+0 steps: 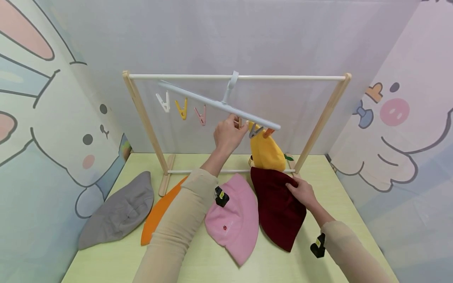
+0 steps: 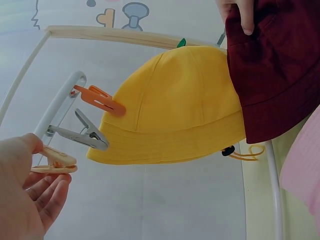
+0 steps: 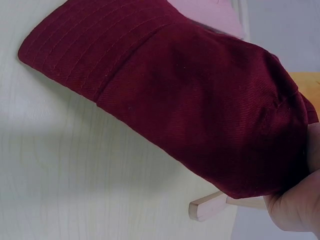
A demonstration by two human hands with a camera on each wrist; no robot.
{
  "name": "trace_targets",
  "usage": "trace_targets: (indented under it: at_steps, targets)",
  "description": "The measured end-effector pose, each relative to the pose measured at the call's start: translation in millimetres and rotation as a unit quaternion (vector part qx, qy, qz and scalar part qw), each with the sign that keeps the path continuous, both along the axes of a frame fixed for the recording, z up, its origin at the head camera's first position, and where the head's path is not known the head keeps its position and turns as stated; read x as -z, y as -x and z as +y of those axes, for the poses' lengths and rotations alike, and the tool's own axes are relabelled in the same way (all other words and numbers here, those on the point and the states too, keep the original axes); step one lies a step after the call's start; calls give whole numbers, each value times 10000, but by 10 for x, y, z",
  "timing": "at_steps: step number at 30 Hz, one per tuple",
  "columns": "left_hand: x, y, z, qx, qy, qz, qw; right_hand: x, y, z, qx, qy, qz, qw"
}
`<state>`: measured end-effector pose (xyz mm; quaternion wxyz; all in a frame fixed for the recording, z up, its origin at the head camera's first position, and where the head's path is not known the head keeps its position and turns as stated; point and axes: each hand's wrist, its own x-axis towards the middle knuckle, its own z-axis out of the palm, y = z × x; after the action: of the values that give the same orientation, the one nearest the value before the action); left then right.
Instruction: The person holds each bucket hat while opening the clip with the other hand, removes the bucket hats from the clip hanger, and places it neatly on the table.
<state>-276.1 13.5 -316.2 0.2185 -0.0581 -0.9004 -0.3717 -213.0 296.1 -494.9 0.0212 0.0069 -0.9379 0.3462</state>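
Note:
My left hand (image 1: pixel 228 135) pinches a peach-coloured clothespin (image 2: pixel 56 161) hanging from the light blue clip hanger (image 1: pixel 209 101), which tilts down to the right. Beside it, a grey clothespin (image 2: pixel 87 136) and an orange clothespin (image 2: pixel 102 99) hold the brim of a yellow bucket hat (image 1: pixel 266 151). My right hand (image 1: pixel 303 193) grips a dark red bucket hat (image 1: pixel 277 208) by its crown, just below and in front of the yellow one. In the right wrist view its brim points away from the fingers. Nothing hangs in the peach clothespin.
The hanger hooks over the white bar (image 1: pixel 290 78) of a wooden rack. White (image 1: pixel 164 103), yellow (image 1: pixel 182 109) and pink (image 1: pixel 200 115) clothespins dangle on its raised side. A grey hat (image 1: pixel 122 212), an orange hat (image 1: pixel 161 212) and a pink hat (image 1: pixel 235 220) lie on the table (image 1: pixel 95 265).

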Motion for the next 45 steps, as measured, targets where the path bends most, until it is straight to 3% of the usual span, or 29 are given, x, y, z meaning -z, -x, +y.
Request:
trace_targets:
  at_steps: [14,23,32,45]
  targets:
    - [1,-19,33,10,-247,52,9997,76,49,58,186,-737,151,9970]
    - [4,-16,38,28,-353,22,9994,85,30,111,278,-970,-123,9948]
    - [-13,-25,52,86,-421,-32,9991,195,42,157,272,-1057,-804,9908]
    - [-48,-28,90,210,-734,-55,9971,275,20,224,323,-1274,-1212,9839]
